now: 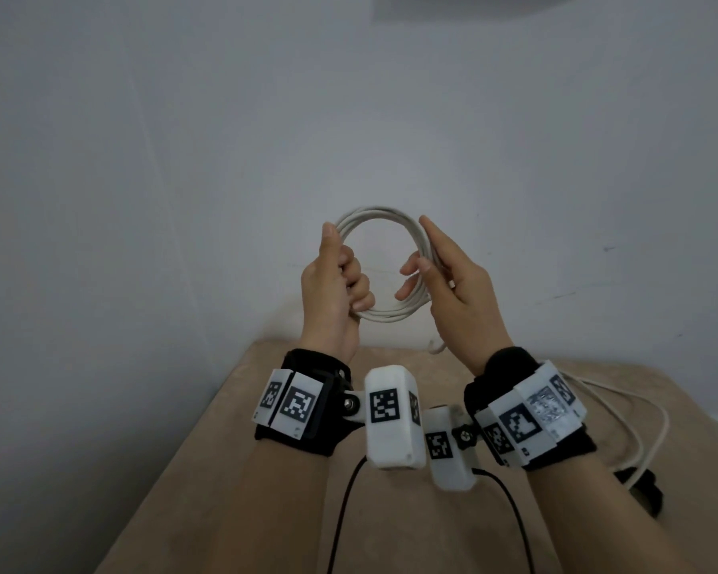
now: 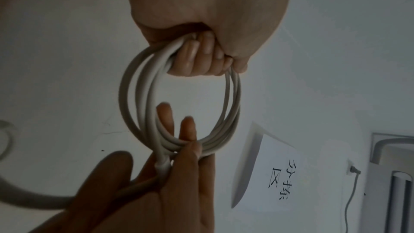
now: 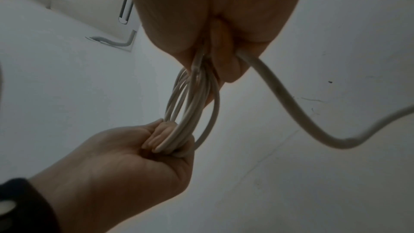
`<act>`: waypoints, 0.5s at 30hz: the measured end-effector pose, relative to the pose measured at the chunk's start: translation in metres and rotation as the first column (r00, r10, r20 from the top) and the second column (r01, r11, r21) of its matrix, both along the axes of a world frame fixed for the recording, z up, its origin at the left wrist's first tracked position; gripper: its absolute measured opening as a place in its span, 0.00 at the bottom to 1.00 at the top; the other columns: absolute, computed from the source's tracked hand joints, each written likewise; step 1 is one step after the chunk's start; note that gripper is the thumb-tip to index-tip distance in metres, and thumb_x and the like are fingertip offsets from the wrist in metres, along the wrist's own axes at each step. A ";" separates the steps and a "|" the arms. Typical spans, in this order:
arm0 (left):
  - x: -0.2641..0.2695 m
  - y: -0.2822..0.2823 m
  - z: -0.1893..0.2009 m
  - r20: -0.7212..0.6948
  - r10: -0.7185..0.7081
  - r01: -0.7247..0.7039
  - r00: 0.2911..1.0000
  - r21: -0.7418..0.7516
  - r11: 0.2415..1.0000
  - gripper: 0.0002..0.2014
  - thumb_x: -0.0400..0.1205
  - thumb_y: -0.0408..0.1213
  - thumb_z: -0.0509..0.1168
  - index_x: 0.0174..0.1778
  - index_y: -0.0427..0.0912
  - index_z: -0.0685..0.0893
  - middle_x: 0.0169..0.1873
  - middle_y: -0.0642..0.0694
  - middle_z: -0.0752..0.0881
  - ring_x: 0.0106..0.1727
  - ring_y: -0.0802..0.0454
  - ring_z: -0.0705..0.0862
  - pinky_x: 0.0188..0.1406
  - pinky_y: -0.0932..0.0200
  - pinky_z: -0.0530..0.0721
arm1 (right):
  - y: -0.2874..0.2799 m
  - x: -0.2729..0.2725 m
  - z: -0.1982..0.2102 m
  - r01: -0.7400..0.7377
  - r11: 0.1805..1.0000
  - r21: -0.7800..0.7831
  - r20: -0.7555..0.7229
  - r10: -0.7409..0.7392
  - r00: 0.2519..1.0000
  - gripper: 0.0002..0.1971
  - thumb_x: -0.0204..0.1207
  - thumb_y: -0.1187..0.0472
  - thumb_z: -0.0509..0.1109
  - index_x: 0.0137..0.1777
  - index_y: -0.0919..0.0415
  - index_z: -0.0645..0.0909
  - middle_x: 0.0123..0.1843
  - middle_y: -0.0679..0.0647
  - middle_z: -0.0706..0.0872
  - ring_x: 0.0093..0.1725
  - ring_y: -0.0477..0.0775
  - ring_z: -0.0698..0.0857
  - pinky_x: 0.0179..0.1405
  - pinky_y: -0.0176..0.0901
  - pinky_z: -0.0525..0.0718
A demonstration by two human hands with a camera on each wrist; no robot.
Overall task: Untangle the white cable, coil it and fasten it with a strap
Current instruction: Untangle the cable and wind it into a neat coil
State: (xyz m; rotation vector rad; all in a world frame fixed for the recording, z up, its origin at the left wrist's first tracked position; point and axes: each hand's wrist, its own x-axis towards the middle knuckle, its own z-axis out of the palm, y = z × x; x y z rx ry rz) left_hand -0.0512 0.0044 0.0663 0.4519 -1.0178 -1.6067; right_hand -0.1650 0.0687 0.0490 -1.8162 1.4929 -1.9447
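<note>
Coiling step, mid-way: left hand (image 1: 332, 283) fist-gripped round coil of white cable (image 1: 380, 217), held up in air before wall. Right hand (image 1: 448, 279) pinches opposite side, fingers mostly straight. Loose tail (image 3: 291, 109) trails to worktop (image 1: 494, 374). Next, prob: feed remaining tail into loops, then strap; can't see strap for sure.

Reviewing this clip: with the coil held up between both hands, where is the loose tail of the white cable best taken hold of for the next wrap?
Probably just below the right hand, where the loose tail leaves the coil. Come from the right side, since it hangs free there, while the left hand grips the opposite side of the loops.
</note>
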 end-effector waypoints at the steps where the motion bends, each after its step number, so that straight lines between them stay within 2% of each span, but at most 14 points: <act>1: -0.001 0.001 0.000 -0.004 -0.023 0.023 1.000 0.004 1.000 0.22 0.86 0.55 0.55 0.29 0.47 0.63 0.18 0.54 0.59 0.16 0.60 0.56 0.14 0.66 0.56 | 0.000 -0.001 0.000 0.007 1.000 -0.016 0.006 -0.006 1.000 0.22 0.85 0.69 0.56 0.78 0.57 0.67 0.42 0.47 0.83 0.35 0.43 0.85 0.42 0.31 0.81; 5: -0.003 -0.001 -0.003 -0.039 -0.181 0.183 0.983 0.040 0.982 0.22 0.86 0.54 0.54 0.30 0.46 0.66 0.17 0.54 0.61 0.15 0.60 0.59 0.15 0.66 0.61 | 0.000 -0.007 0.002 -0.004 1.000 -0.026 0.068 0.006 0.998 0.22 0.85 0.71 0.55 0.76 0.56 0.70 0.36 0.48 0.79 0.31 0.44 0.78 0.34 0.33 0.77; 8: 0.003 -0.008 -0.004 -0.014 -0.323 0.323 0.946 0.069 0.944 0.22 0.87 0.53 0.53 0.31 0.43 0.71 0.16 0.53 0.64 0.16 0.58 0.64 0.17 0.66 0.68 | 0.002 -0.014 0.003 -0.035 0.999 0.022 0.102 0.033 0.994 0.21 0.85 0.71 0.55 0.74 0.55 0.72 0.35 0.47 0.78 0.29 0.42 0.75 0.31 0.31 0.75; 11: 0.013 -0.013 -0.004 0.074 -0.393 0.389 0.916 0.069 0.919 0.21 0.86 0.52 0.54 0.33 0.41 0.75 0.15 0.53 0.66 0.17 0.58 0.67 0.19 0.66 0.71 | 0.005 -0.019 0.004 -0.079 0.991 0.108 0.068 0.072 0.995 0.19 0.85 0.71 0.55 0.73 0.59 0.74 0.36 0.50 0.77 0.28 0.37 0.73 0.29 0.26 0.73; 15: 0.022 -0.017 -0.003 0.272 -0.398 0.400 0.876 0.053 0.915 0.22 0.84 0.55 0.55 0.34 0.40 0.77 0.15 0.53 0.66 0.16 0.58 0.66 0.18 0.66 0.69 | 0.007 -0.021 0.006 -0.077 0.965 0.249 -0.079 0.100 0.992 0.20 0.85 0.71 0.54 0.72 0.57 0.75 0.36 0.48 0.78 0.28 0.39 0.74 0.30 0.28 0.73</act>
